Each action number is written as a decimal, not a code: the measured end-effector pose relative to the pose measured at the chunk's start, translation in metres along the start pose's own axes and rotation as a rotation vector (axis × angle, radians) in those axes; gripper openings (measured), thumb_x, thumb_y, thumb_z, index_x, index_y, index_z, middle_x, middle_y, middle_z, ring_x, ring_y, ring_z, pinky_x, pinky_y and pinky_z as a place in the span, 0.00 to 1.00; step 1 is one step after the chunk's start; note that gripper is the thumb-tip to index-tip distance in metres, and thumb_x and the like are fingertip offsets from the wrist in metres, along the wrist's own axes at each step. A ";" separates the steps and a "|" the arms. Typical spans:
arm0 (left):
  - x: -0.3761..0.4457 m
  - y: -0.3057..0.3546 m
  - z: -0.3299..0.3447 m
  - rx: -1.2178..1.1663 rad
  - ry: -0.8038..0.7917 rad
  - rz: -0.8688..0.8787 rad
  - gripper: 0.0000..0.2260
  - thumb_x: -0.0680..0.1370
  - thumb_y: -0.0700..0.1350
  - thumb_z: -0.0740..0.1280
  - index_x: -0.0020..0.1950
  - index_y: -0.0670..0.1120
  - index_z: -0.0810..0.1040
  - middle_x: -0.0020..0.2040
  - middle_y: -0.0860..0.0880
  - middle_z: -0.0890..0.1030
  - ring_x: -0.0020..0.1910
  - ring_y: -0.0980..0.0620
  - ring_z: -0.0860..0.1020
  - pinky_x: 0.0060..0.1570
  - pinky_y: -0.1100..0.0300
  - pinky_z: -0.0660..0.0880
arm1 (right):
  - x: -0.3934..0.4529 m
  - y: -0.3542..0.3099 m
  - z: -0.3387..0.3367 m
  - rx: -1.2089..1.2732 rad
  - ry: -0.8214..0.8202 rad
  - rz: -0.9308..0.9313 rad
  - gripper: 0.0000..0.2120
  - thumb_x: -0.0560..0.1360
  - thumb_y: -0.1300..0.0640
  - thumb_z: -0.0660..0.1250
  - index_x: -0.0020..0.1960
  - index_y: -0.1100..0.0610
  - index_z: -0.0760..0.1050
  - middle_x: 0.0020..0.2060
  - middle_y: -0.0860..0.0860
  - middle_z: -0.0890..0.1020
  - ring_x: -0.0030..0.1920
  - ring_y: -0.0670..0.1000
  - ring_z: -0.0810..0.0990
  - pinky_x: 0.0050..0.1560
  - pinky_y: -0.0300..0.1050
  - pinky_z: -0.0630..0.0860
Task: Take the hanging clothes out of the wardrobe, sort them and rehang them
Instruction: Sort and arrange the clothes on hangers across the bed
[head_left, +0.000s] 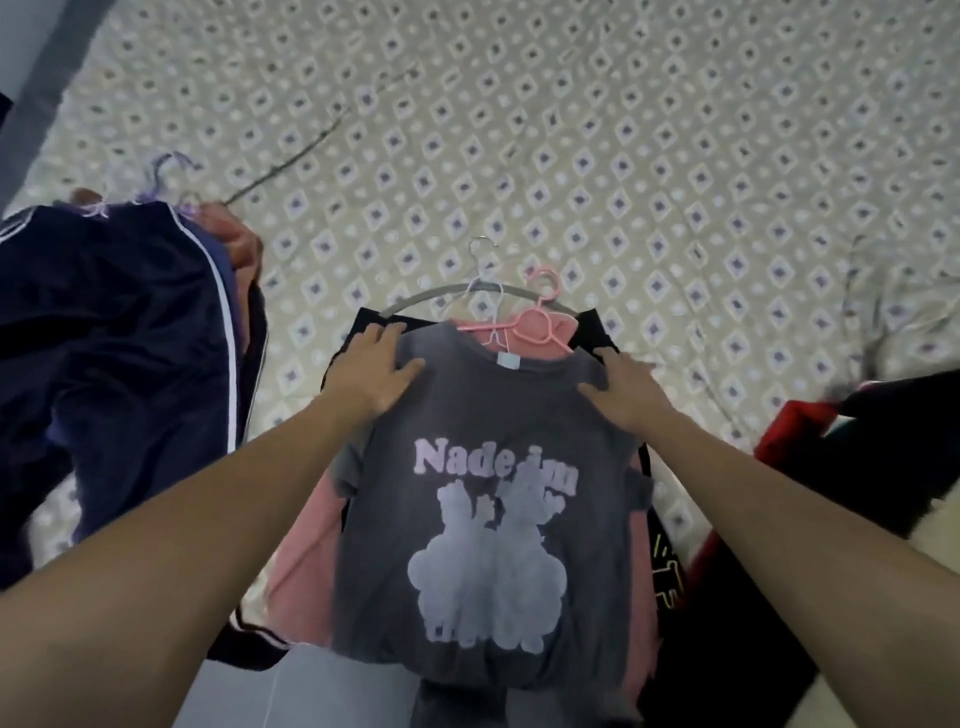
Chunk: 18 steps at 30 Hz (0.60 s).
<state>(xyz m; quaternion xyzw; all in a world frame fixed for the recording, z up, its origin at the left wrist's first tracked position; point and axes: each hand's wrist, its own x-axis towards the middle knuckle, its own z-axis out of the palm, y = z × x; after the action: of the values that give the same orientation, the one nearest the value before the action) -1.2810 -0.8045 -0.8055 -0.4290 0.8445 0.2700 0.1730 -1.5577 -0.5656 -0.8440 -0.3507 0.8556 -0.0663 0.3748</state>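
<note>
Both hands are laid flat, with fingers extended, on the shoulders of a grey T-shirt (483, 519) at the centre of the frame; no grip is closed on anything. The left hand (371, 371) is pressed on the shirt's shoulder at centre left, and the right hand (621, 387) on the opposite shoulder at centre right. Pale lettering and a pale cartoon print are carried on the shirt's front. The shirt is spread on top of a stack of garments lying on a bed (623, 156), whose cover is patterned with small diamonds. A pink garment (301, 571) is seen beneath the shirt, showing at its collar and along its left edge, and a black garment (670, 623) protrudes at the right edge. A pink hanger (540, 322), a white wire hanger (485, 280) and a grey hanger (436, 293) are gathered just above the shirt's neckline. At the left of the frame a navy garment (119, 364) with white stripes is heaped, with purple hangers (166, 171) at its top. A red and black garment (841, 447) is noted at the right edge.
</note>
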 end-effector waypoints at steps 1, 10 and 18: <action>0.014 -0.002 0.005 -0.010 -0.016 -0.001 0.31 0.84 0.60 0.61 0.83 0.50 0.58 0.80 0.44 0.63 0.77 0.40 0.64 0.71 0.42 0.69 | 0.010 0.002 0.005 -0.031 0.006 0.018 0.30 0.82 0.48 0.67 0.80 0.56 0.63 0.72 0.61 0.72 0.70 0.64 0.71 0.64 0.58 0.73; 0.052 -0.013 0.035 0.004 -0.009 0.064 0.23 0.84 0.58 0.61 0.76 0.47 0.68 0.70 0.43 0.69 0.70 0.40 0.69 0.64 0.40 0.72 | 0.025 -0.002 0.025 0.076 0.192 0.007 0.06 0.83 0.60 0.61 0.48 0.58 0.68 0.46 0.56 0.76 0.47 0.60 0.76 0.43 0.51 0.65; 0.007 -0.002 -0.002 -0.102 0.126 0.205 0.13 0.86 0.54 0.59 0.64 0.49 0.77 0.61 0.48 0.77 0.61 0.42 0.75 0.56 0.43 0.76 | -0.061 -0.043 -0.026 0.084 0.283 -0.201 0.06 0.85 0.53 0.58 0.50 0.52 0.69 0.43 0.47 0.76 0.43 0.52 0.75 0.45 0.54 0.74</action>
<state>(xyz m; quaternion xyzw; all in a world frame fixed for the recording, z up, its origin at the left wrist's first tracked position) -1.2835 -0.8112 -0.8080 -0.3648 0.8783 0.3012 0.0691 -1.5231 -0.5623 -0.7726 -0.4058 0.8569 -0.1880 0.2562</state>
